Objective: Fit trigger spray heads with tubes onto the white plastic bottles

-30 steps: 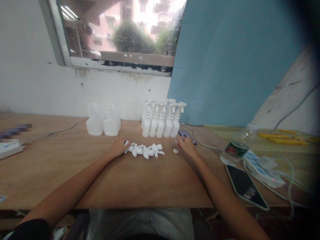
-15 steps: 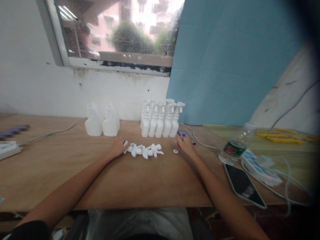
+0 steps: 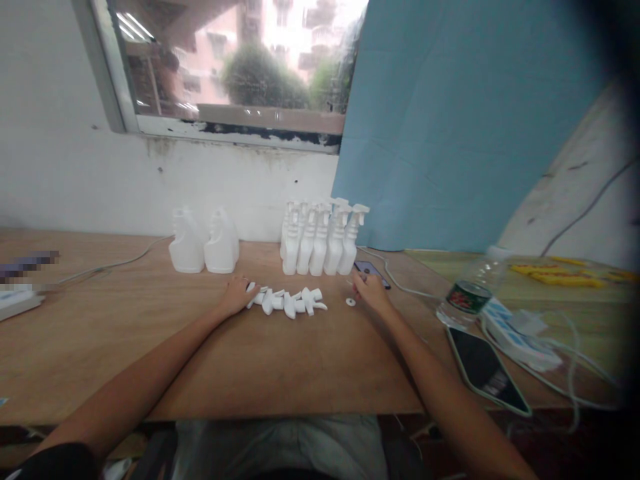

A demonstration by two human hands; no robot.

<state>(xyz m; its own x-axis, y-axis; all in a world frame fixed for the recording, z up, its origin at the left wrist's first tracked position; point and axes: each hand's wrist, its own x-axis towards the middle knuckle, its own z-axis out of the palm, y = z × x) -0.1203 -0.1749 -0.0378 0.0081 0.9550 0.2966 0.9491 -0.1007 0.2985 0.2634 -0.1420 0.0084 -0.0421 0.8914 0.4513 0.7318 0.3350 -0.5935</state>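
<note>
My left hand lies on the table with its fingers loosely apart, touching the left end of a row of white trigger spray heads. Several of these heads lie on their sides close together. To the right of the row, my right hand has its fingers drawn together in a pinch. Something thin and pale seems to poke out at its fingertips, too small to name. Just left of that hand, a small white ring-shaped washer lies flat on the wood.
White spray bottles with trigger tops stand grouped at the back; bottles without tops stand left of them. On the right are a water bottle, a phone, a power strip and cables. Another phone lies behind my right hand.
</note>
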